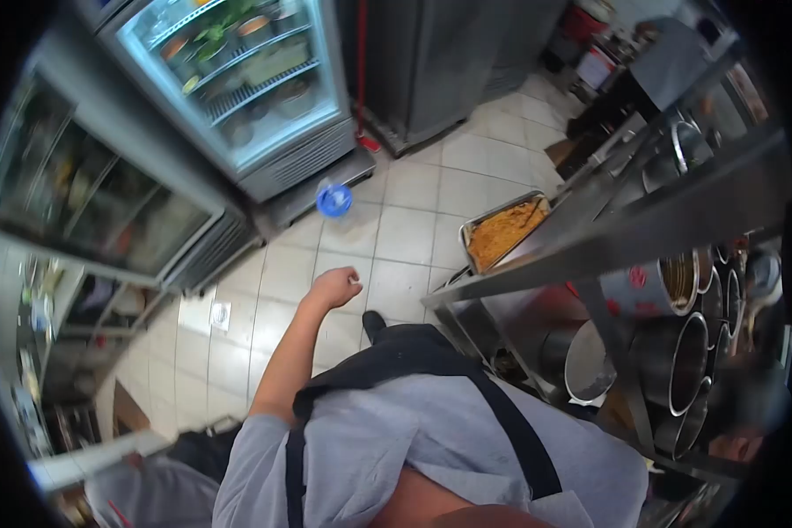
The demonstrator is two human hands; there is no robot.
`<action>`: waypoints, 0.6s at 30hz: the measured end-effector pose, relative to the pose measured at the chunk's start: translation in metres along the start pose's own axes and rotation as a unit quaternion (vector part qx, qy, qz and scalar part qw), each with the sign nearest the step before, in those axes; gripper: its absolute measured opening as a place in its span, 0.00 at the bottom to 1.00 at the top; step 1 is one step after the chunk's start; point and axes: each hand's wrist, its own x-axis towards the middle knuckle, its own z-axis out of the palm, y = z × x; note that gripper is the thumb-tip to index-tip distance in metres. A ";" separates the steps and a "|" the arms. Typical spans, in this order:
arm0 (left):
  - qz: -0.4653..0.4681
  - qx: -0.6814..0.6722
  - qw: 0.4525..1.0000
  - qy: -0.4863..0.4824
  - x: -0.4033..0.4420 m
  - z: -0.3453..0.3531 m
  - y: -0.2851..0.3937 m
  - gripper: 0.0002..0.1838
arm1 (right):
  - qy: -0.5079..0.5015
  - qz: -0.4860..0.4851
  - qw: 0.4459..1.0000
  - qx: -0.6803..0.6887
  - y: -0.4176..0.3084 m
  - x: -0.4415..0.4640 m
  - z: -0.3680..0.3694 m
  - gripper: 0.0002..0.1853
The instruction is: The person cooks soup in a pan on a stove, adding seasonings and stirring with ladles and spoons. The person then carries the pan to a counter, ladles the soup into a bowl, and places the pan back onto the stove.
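Note:
My left hand [336, 287] is held out over the tiled floor, its fingers loosely curled with nothing showing in them. Beyond it is a clear container with a blue lid [334, 201], in front of the lit glass-door fridge [295, 163]. A gap separates the hand from the container. Whether that container rests right on the floor is hard to tell. My right hand does not show in the picture. A dark apron and a grey shirt cover my body, and one dark shoe [373, 326] stands on the tiles.
At right, a metal tray of orange-brown food [506, 231] sits at the corner of a steel counter [572, 207]. Pots [673, 361] fill shelves below. A person [669, 66] bends at the far right; another person's grey shirt [150, 493] shows lower left. Display fridges [88, 176] line the left.

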 end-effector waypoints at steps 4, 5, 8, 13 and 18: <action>0.042 0.016 0.997 -0.067 0.077 -0.055 -0.016 0.19 | 0.012 0.034 0.998 0.044 -0.040 0.016 0.008 0.16; 0.029 0.017 0.998 -0.051 0.095 -0.063 -0.021 0.19 | 0.015 0.046 0.997 0.056 -0.048 0.013 0.012 0.15; 0.020 0.046 0.998 -0.031 0.151 -0.068 -0.063 0.18 | 0.023 0.078 0.993 0.089 -0.072 0.012 0.030 0.13; -0.011 0.097 0.988 -0.117 0.212 -0.058 -0.169 0.20 | 0.029 0.100 0.986 0.133 -0.136 0.013 0.045 0.12; -0.019 0.191 0.958 -0.215 0.240 -0.044 -0.280 0.21 | 0.019 0.160 0.963 0.218 -0.164 0.114 0.155 0.15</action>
